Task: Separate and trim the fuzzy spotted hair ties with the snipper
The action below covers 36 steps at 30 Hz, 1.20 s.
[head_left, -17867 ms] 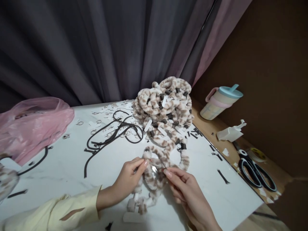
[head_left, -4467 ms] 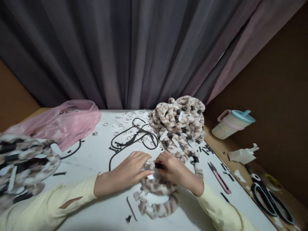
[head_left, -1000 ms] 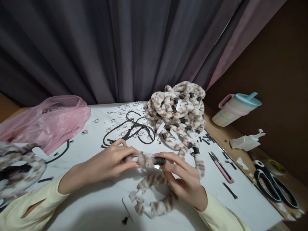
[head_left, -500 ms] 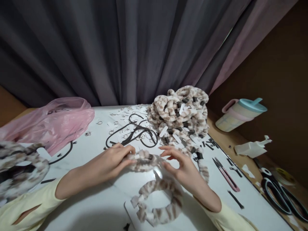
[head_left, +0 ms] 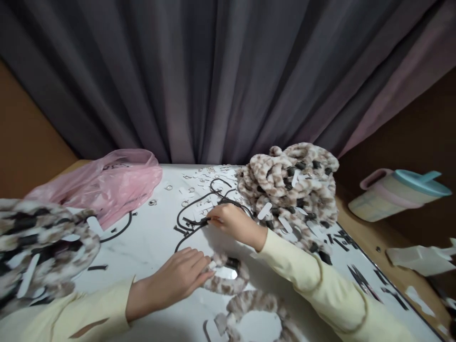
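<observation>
My left hand (head_left: 174, 279) has its fingers closed on the left end of a small fuzzy brown-and-white ring (head_left: 228, 287), low over the white table. A dark band shows on the ring's far side. Farther forward, my right hand (head_left: 235, 222) is pinched on a black cord (head_left: 190, 235) from the loose cord loops at the table's middle. Below the held ring lies a second fuzzy ring (head_left: 254, 302), with a white tag at its left, cut off by the frame's lower edge.
Heaps of fuzzy rings sit at right (head_left: 295, 185) and left (head_left: 80, 259). A pink plastic bag (head_left: 124, 180), small metal rings (head_left: 169, 187), thread snips (head_left: 361, 280), a white bottle (head_left: 415, 259) and a lidded cup (head_left: 388, 194) lie around. A grey curtain (head_left: 199, 80) hangs behind.
My right hand has left the held ring's side and reached forward to the black cords, closing on one. My left hand stays on its ring. The view has turned left.
</observation>
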Available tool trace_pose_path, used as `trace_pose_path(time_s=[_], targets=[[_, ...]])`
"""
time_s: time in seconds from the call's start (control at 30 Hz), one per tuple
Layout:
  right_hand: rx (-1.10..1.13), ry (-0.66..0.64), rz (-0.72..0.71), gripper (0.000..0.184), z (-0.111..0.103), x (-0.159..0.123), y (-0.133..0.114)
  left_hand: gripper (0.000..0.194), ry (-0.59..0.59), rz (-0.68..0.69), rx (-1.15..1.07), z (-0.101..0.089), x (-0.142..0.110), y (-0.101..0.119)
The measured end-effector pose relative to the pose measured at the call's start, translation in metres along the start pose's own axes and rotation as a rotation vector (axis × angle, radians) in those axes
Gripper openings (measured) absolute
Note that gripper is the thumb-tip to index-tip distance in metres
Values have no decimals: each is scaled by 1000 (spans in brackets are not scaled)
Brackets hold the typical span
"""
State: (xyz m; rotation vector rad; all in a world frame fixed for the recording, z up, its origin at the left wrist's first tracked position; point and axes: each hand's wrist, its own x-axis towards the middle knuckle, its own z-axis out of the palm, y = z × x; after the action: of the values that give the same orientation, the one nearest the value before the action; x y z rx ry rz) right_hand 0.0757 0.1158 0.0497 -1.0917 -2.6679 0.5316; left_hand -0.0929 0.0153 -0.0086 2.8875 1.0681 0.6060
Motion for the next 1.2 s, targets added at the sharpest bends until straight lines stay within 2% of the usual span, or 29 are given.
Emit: trace_pose_path(time_s=[0.07, 0.23, 0.37, 0.47, 0.6, 0.73, 0.83, 0.9, 0.97, 1.03, 1.1, 1.2], targets=[[-1, -27, -36, 4, 13, 16, -5, 24, -6, 9, 17, 0, 0, -1], [15, -1, -45, 7, 38, 38, -15, 19, 8, 2, 38, 1, 0, -4], [92, 39, -20, 7, 46, 44, -13, 16, 6, -40, 8, 0, -1, -5], [187, 66, 6, 13, 43, 45, -7, 20, -37, -89, -52, -2, -1, -6], [337, 180, 62, 7, 17, 38, -3, 19, -111, -159, -155, -4, 2, -5], [439, 367, 96, 8, -34, 15, -4, 22, -127, -282, -352, -10, 7, -4], [540, 533, 94, 14, -74, -16, -9, 24, -107, -463, -615, -17, 16, -4], [491, 590, 79, 14, -91, -40, -14, 28, -131, -618, -850, -23, 26, -6], [361, 550, 14, 11, -99, -63, -19, 31, -153, -740, -1061, -31, 39, -7], [216, 461, -102, 9, -98, -80, -23, 29, -139, -798, -1193, -40, 53, -8], [130, 380, -195, 13, -92, -92, -24, 23, -118, -801, -1304, -50, 67, -8], [95, 336, -237, 20, -80, -100, -21, 18, -135, -776, -1443, -62, 85, -5]])
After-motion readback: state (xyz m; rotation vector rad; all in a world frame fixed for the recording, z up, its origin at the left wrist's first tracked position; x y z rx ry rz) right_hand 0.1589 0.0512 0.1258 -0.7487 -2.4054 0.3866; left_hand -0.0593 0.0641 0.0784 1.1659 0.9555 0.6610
